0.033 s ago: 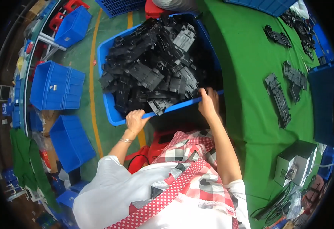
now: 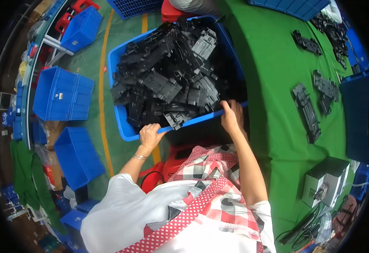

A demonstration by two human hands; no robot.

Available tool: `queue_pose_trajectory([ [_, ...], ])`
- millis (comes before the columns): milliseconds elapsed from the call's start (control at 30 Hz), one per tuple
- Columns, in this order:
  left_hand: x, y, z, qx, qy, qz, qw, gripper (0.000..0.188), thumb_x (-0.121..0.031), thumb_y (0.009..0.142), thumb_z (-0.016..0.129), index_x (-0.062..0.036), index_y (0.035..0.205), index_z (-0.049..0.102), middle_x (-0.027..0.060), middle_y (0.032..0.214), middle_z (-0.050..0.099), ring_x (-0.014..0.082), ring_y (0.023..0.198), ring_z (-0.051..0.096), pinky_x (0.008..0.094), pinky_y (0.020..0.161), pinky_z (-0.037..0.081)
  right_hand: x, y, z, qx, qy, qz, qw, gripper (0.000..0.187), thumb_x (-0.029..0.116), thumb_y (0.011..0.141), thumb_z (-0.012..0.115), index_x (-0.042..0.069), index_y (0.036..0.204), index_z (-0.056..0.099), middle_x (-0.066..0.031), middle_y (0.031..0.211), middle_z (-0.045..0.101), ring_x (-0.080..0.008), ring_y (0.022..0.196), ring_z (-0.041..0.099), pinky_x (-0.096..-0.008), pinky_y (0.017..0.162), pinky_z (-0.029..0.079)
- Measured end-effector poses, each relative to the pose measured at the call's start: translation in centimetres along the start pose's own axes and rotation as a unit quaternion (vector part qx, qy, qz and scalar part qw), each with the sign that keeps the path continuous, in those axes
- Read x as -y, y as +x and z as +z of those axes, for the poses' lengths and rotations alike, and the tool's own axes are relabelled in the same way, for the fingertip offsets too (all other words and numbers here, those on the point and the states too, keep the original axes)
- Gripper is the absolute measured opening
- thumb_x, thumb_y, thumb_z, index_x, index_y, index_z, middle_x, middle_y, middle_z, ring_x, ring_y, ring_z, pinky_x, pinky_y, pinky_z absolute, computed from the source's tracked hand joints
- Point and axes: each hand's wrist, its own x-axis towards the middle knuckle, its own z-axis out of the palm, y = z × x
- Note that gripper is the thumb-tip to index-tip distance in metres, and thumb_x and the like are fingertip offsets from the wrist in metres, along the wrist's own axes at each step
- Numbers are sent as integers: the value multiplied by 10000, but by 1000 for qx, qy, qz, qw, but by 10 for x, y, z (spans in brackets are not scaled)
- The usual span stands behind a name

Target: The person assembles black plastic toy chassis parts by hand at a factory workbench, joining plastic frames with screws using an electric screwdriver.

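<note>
One large blue crate (image 2: 123,126), heaped with black plastic parts (image 2: 167,80) too many and too tangled to count, sits beside the left edge of the table (image 2: 273,135), over a red stool (image 2: 193,147) partly seen beneath it. The left hand (image 2: 150,135) has its grip closed on the crate's near rim towards the left corner; the right hand (image 2: 231,116) has its grip closed on the same rim at the right corner, next to the table edge. The table is covered in green cloth. On it lie about five separate black frames (image 2: 306,110) towards the right edge, a further pile of black pieces (image 2: 334,29) at the far right corner, and one small grey box unit (image 2: 325,181) with cables at the near right corner. The floor (image 2: 108,156) is green with one yellow line (image 2: 103,105). Three empty blue crates (image 2: 62,95) stand on it to the left, with more stacked along the wall, number unclear.
</note>
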Motion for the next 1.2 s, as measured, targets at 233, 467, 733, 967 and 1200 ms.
queue_pose_trajectory([
  [233, -10, 28, -70, -15, -85, 20, 996, 537, -372, 567, 828, -68, 897, 531, 123, 945, 526, 315, 873, 540, 396, 733, 445, 14, 8, -20, 2, 104, 26, 994, 485, 70, 636, 622, 133, 1110, 548, -180, 1035, 516, -379, 967, 504, -424, 871, 426],
  [467, -56, 114, -66, 45, -111, -52, 991, 1119, -319, 521, 860, -160, 1433, 232, 221, 1425, 198, 435, 1246, 299, 490, 1019, 329, -10, 71, -2, 55, 410, 346, 842, 1037, 614, 690, 651, -79, 1368, 284, -300, 1344, 373, -377, 1232, 417, -384, 1047, 304],
  [733, -77, 151, -47, 41, -90, -67, 993, 1049, -264, 532, 838, -203, 1420, 282, 145, 1381, 302, 424, 1155, 402, 471, 942, 423, -15, 73, 19, -18, 547, 440, 712, 594, 531, 773, 642, 124, 1198, 562, -77, 1150, 579, -187, 1054, 523, -385, 854, 395],
  [967, -65, 165, -58, 136, -148, -25, 979, 1059, -139, 514, 836, -206, 1420, 292, 192, 1486, 152, 445, 1197, 421, 444, 947, 445, 22, 66, 33, -114, 539, 305, 777, 918, 191, 626, 808, 32, 1387, 321, -189, 1312, 448, -281, 1227, 422, -338, 1035, 316],
  [1200, -80, 140, -61, 52, -86, -4, 995, 696, -3, 605, 697, -209, 1252, 542, 113, 1330, 480, 323, 902, 583, 371, 825, 497, 60, 47, 20, -19, 778, 266, 569, 397, 137, 885, 574, 23, 1260, 511, -97, 1092, 611, -146, 955, 583, -262, 831, 465],
])
